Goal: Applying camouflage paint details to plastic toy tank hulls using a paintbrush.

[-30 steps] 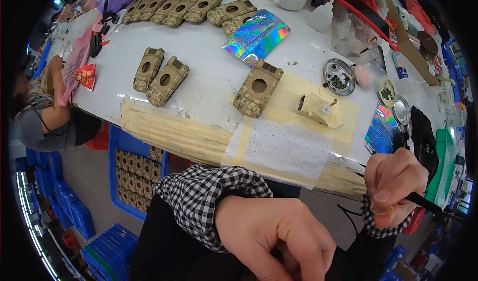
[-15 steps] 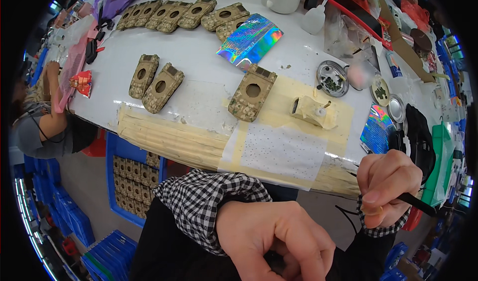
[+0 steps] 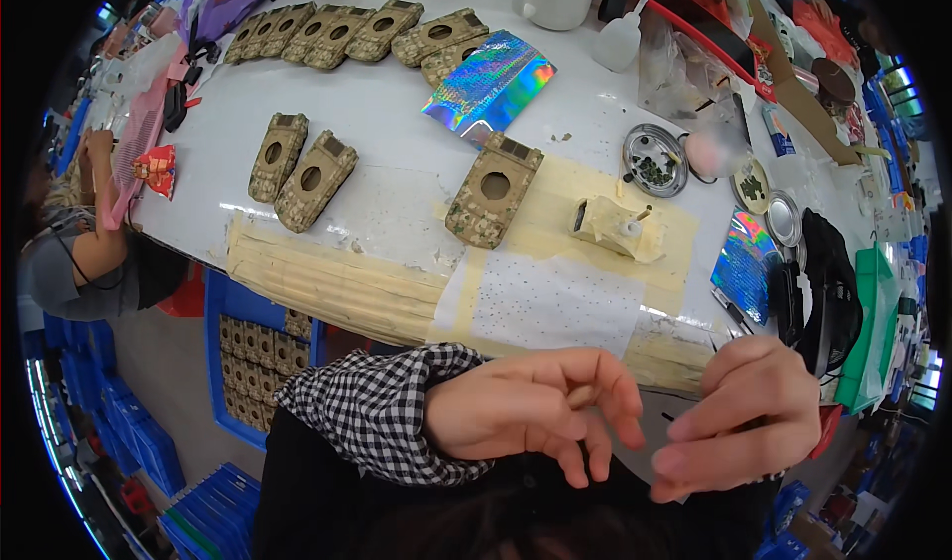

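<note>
white table (image 3: 387, 114) | grey floor (image 3: 164, 354) | right: bright panes (image 3: 927, 386), possibly windows

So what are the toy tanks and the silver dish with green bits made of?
The toy tanks look like hard plastic, maybe metal, with dull camouflage paint: crisp edges, little shine. The silver dish looks like polished metal: bright reflections on its rim.

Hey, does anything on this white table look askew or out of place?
Yes, mildly. In the far row, a shiny holographic packet lies over part of one camouflage tank hull. The neighbouring hull just behind it lies turned more sideways than the aligned hulls to its left.
</note>
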Demonstrator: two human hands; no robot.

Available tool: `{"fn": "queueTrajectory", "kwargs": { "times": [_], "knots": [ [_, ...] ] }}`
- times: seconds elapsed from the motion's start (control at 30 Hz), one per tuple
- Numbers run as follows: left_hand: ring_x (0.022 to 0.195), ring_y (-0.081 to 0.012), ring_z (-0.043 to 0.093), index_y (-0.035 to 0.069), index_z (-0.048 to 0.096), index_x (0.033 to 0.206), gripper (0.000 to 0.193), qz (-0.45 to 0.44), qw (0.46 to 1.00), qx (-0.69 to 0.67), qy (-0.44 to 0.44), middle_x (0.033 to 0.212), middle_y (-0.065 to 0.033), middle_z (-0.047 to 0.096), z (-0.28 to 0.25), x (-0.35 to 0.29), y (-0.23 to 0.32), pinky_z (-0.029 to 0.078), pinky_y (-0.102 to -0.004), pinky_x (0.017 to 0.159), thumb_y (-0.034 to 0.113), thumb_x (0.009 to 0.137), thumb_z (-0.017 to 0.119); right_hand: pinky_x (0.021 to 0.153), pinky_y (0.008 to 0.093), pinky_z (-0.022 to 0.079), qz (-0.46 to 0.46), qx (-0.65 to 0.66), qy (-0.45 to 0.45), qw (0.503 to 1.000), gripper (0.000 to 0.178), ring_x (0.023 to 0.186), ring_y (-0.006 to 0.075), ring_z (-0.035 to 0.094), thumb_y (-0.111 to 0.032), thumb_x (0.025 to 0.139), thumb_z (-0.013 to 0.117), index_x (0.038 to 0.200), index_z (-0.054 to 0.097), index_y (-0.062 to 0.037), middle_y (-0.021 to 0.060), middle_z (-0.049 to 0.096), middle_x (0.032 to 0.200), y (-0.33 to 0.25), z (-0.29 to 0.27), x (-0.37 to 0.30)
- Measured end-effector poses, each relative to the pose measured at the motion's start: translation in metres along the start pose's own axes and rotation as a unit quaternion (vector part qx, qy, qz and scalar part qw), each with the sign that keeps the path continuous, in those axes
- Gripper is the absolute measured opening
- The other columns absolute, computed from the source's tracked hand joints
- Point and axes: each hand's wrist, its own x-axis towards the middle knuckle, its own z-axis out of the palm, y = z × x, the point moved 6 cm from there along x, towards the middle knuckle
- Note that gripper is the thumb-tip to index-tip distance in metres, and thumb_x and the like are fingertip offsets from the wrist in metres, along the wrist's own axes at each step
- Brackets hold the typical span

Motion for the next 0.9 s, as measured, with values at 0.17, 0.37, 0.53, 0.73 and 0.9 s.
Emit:
{"fn": "queueTrajectory", "kwargs": {
  "times": [0.17,0.37,0.53,0.73,0.9],
  "knots": [
    [0.085,-0.0181,0.060,-0.001,0.047,0.116,0.041,-0.078,0.994,-0.058,0.057,0.096,-0.0092,0.058,-0.018,-0.004,-0.027,0.053,-0.0294,0.070,0.034,0.100,0.030,0.046,0.0198,0.035,0.009,-0.092,-0.196,0.976,0.021,0.053,0.0054,0.050,-0.017,0.073,0.071,0.092,0.068,-0.0068,0.0003,0.060,0.076,-0.003,0.054,-0.012],
    [0.074,-0.0153,0.060,-0.001,0.049,0.108,0.040,-0.097,0.992,0.008,0.086,0.092,-0.0095,0.058,-0.032,-0.030,-0.037,0.048,-0.0223,0.053,0.034,0.101,0.031,0.049,0.0200,0.035,0.006,-0.134,-0.210,0.968,0.019,0.052,0.0053,0.050,-0.020,0.076,0.067,0.087,0.063,-0.0046,-0.0005,0.056,0.078,-0.008,0.077,-0.018],
    [0.047,-0.0069,0.041,-0.002,0.052,0.089,0.036,-0.007,0.990,0.069,0.122,0.081,-0.0098,0.058,-0.076,-0.073,-0.045,0.030,-0.0178,0.040,0.027,0.101,0.033,0.044,0.0197,0.032,-0.004,-0.149,-0.171,0.974,0.031,0.047,0.0059,0.047,-0.032,0.074,0.075,0.093,0.068,-0.0079,0.0010,0.064,0.078,-0.021,0.073,-0.022],
    [0.051,-0.0087,0.040,0.007,0.054,0.087,0.027,0.170,0.905,-0.083,0.382,0.070,-0.0064,0.052,-0.193,-0.168,-0.052,0.029,-0.0201,0.040,0.025,0.099,0.039,0.043,0.0202,0.030,-0.023,-0.163,-0.155,0.974,0.029,0.046,0.0059,0.046,-0.032,0.075,0.074,0.090,0.069,-0.0079,-0.0005,0.063,0.071,-0.028,0.072,-0.032],
    [0.072,-0.0127,0.052,-0.002,0.048,0.118,0.027,0.367,0.624,-0.156,0.672,0.095,-0.0106,0.059,-0.372,-0.271,-0.033,0.051,-0.0231,0.067,0.015,0.098,0.042,0.045,0.0200,0.034,-0.026,-0.141,-0.182,0.973,0.026,0.048,0.0073,0.048,-0.023,0.072,0.076,0.088,0.067,-0.0044,-0.0010,0.058,0.070,-0.031,0.073,-0.030]
  ]
}}
